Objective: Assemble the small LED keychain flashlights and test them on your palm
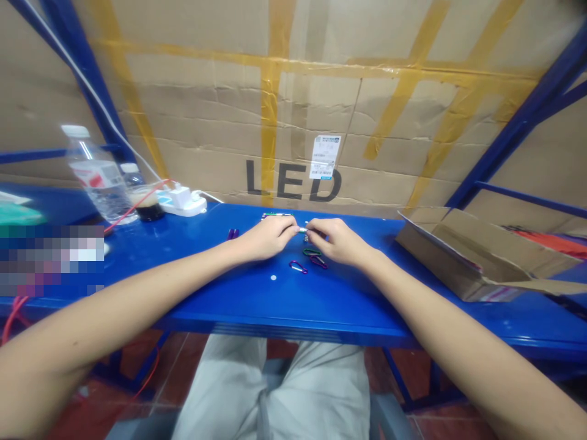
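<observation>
Between my fingertips, over the blue table (pixel 220 293), is a small silvery-green piece (pixel 302 230) whose kind I cannot make out. My left hand (pixel 271 235) pinches its left end, and my right hand (pixel 334 239) pinches its right end. Just below the right hand lie a green carabiner (pixel 312 252) and a dark red carabiner (pixel 319 263), close together. A purple carabiner (pixel 298 267) rests a little nearer to me. Left of the left hand are small purple pieces (pixel 233 234). Behind that hand, a flat green-and-silver item (pixel 277 215) is partly hidden.
An open cardboard box (pixel 440 263) stands on the right. To the left are a water bottle (pixel 94 177), a dark-liquid bottle (pixel 144 198) and a white power strip (pixel 182 200) with cables. A cardboard sheet (pixel 206 122) rises behind the table. A white dot (pixel 273 277) lies in front.
</observation>
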A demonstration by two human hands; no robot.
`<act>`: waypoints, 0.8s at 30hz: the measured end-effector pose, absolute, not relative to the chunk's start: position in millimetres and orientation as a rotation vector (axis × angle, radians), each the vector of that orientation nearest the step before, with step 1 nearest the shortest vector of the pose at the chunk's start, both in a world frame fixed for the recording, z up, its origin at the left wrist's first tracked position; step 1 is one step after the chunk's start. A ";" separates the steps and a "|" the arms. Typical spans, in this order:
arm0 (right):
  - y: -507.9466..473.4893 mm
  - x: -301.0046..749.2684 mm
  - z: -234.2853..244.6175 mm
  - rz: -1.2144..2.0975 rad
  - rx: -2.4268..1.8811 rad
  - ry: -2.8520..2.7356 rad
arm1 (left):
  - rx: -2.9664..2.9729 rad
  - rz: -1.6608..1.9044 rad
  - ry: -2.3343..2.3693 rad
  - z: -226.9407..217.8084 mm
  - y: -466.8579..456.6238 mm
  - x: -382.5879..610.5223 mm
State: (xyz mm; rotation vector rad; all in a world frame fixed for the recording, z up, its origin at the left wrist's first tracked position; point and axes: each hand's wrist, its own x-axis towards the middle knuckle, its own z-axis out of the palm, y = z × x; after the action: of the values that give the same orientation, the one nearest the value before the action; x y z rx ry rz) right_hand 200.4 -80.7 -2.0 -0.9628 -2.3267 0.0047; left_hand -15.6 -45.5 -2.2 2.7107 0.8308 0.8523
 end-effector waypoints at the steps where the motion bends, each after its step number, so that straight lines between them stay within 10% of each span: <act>1: -81.2 200.0 -1.8 0.017 -0.959 -2.319 | 2.708 0.864 0.813 -1.7 -45.7 -15.9; 15: -84.5 196.8 0.5 0.617 -1.031 -2.159 | 2.766 0.821 0.716 -2.6 -53.5 -18.5; 24: -83.0 196.5 -1.0 0.454 -1.034 -2.211 | 2.842 0.724 0.774 -4.4 -51.4 -12.5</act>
State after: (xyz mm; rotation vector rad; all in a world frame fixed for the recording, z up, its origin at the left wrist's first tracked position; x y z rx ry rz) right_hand 196.5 -83.0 -1.0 -1.0339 -2.2110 0.4541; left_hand -12.5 -51.4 -4.4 2.8424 0.7738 0.7244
